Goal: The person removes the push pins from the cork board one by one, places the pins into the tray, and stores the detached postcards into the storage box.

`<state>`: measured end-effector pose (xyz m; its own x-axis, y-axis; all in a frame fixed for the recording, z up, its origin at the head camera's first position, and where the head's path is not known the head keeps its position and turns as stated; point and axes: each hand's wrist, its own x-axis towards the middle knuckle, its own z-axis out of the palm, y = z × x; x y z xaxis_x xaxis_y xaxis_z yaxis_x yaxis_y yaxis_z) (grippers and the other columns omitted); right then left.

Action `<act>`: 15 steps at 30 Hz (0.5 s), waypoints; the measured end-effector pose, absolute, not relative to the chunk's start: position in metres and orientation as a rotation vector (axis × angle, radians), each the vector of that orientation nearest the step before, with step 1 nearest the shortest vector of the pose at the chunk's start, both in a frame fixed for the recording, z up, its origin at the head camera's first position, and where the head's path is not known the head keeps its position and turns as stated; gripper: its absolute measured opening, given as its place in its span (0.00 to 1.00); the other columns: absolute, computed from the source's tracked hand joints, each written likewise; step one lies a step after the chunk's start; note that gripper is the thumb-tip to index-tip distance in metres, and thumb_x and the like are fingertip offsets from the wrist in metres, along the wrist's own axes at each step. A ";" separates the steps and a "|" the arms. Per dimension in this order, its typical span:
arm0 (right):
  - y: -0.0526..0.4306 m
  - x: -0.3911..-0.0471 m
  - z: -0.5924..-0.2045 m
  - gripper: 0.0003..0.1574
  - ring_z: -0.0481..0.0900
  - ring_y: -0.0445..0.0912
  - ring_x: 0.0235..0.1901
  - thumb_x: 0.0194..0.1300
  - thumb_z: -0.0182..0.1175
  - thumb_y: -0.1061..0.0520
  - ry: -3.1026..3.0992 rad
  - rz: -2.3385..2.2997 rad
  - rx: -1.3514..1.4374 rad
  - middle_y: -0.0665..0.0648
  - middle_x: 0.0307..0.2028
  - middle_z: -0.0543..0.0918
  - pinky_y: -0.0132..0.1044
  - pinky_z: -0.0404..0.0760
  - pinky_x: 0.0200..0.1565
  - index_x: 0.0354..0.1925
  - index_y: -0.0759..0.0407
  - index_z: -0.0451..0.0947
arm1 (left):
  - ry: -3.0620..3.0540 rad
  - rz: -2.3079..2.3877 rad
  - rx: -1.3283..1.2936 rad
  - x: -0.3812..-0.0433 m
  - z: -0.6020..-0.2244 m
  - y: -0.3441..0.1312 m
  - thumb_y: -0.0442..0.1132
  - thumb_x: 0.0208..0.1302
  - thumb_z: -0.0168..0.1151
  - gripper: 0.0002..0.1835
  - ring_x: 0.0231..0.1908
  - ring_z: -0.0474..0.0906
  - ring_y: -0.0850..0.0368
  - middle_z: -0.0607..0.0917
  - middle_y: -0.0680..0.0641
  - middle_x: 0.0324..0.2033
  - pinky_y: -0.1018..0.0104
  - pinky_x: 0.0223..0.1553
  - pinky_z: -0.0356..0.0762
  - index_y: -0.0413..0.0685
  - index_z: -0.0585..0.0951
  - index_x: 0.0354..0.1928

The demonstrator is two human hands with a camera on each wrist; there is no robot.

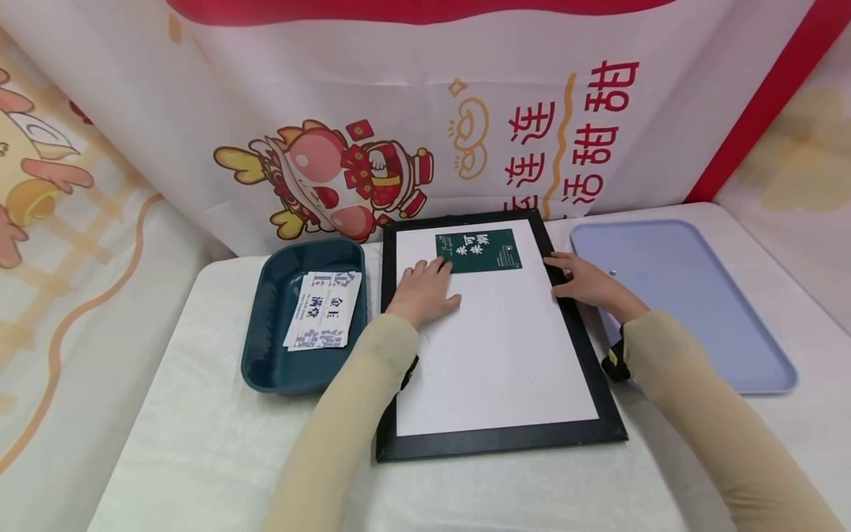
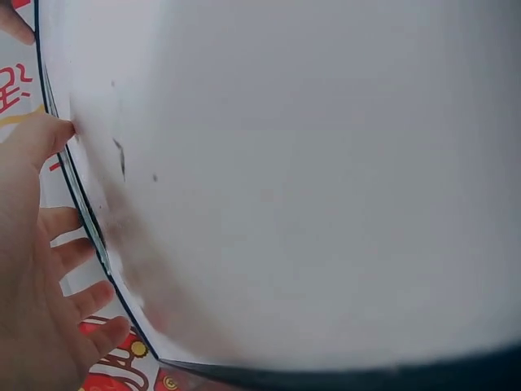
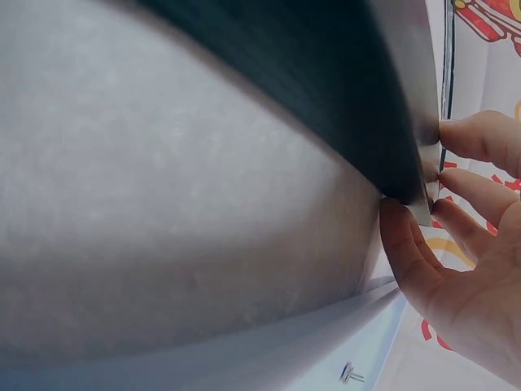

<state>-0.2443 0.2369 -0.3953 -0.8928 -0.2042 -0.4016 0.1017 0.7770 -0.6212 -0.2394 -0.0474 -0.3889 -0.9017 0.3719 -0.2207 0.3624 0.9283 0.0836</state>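
Observation:
A white board with a black frame (image 1: 505, 437) lies flat on the table. At its top a green card (image 1: 485, 258) with white lettering lies on the white surface. My left hand (image 1: 423, 292) rests on the board, fingertips right at the card's left edge; in the left wrist view the left hand (image 2: 41, 269) has its fingers spread along the surface. My right hand (image 1: 592, 282) rests on the frame's right side, and in the right wrist view the right hand (image 3: 472, 261) touches the edge with its fingertips and thumb, fingers slightly bent.
To the left stands a dark teal tray (image 1: 255, 355) with several white printed cards (image 1: 322, 314) in it. A pale blue tray (image 1: 691, 303) lies to the right, partly behind the right wrist. A printed cloth (image 1: 412, 96) hangs behind the table.

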 end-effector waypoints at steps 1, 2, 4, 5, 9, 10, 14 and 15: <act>0.237 -0.244 -0.395 0.44 0.50 0.67 0.69 0.66 0.53 0.59 2.515 -0.916 -0.078 0.65 0.75 0.38 0.62 0.58 0.66 0.74 0.61 0.45 | 2.848 0.057 0.549 -0.240 -0.389 -0.048 0.60 0.68 0.47 0.38 0.72 0.53 0.46 0.56 0.46 0.73 0.48 0.71 0.55 0.50 0.55 0.73; 0.237 -0.244 -0.395 0.44 0.50 0.67 0.69 0.66 0.53 0.59 2.516 -0.917 -0.078 0.65 0.75 0.38 0.62 0.58 0.66 0.74 0.61 0.45 | 2.842 0.056 0.545 -0.240 -0.389 -0.049 0.61 0.68 0.47 0.38 0.72 0.52 0.45 0.55 0.46 0.74 0.48 0.71 0.55 0.50 0.55 0.73; 0.237 -0.244 -0.395 0.44 0.50 0.67 0.70 0.66 0.53 0.59 2.516 -0.917 -0.077 0.65 0.75 0.38 0.62 0.58 0.66 0.74 0.60 0.45 | 2.825 0.049 0.531 -0.240 -0.390 -0.050 0.61 0.68 0.46 0.38 0.73 0.51 0.46 0.54 0.47 0.74 0.48 0.71 0.54 0.51 0.53 0.74; 0.237 -0.243 -0.395 0.44 0.50 0.67 0.70 0.66 0.53 0.59 2.515 -0.917 -0.075 0.65 0.75 0.38 0.62 0.58 0.66 0.74 0.60 0.45 | 2.813 0.043 0.525 -0.240 -0.390 -0.051 0.62 0.68 0.45 0.39 0.73 0.50 0.46 0.52 0.47 0.74 0.48 0.72 0.53 0.52 0.52 0.74; 0.236 -0.244 -0.395 0.44 0.49 0.67 0.70 0.66 0.53 0.59 2.516 -0.914 -0.074 0.65 0.75 0.38 0.61 0.58 0.67 0.74 0.60 0.45 | 2.780 0.036 0.512 -0.241 -0.392 -0.053 0.64 0.68 0.42 0.39 0.74 0.48 0.45 0.49 0.49 0.75 0.48 0.72 0.51 0.53 0.49 0.75; 0.236 -0.244 -0.395 0.44 0.49 0.67 0.70 0.66 0.53 0.59 2.516 -0.913 -0.072 0.65 0.75 0.38 0.61 0.58 0.67 0.74 0.60 0.45 | 2.773 0.038 0.511 -0.242 -0.392 -0.053 0.65 0.68 0.42 0.40 0.74 0.47 0.45 0.48 0.49 0.75 0.48 0.73 0.50 0.54 0.48 0.75; 0.236 -0.244 -0.394 0.44 0.48 0.67 0.70 0.65 0.53 0.59 2.517 -0.914 -0.068 0.65 0.75 0.38 0.61 0.58 0.67 0.74 0.60 0.45 | 2.758 0.073 0.500 -0.242 -0.393 -0.053 0.69 0.65 0.41 0.43 0.74 0.45 0.44 0.47 0.49 0.76 0.47 0.73 0.48 0.54 0.48 0.75; 0.236 -0.244 -0.394 0.44 0.48 0.67 0.70 0.65 0.53 0.59 2.517 -0.912 -0.070 0.65 0.75 0.38 0.61 0.59 0.66 0.74 0.60 0.45 | 2.755 0.079 0.497 -0.243 -0.394 -0.052 0.70 0.65 0.41 0.44 0.74 0.45 0.44 0.47 0.50 0.76 0.47 0.73 0.47 0.54 0.47 0.75</act>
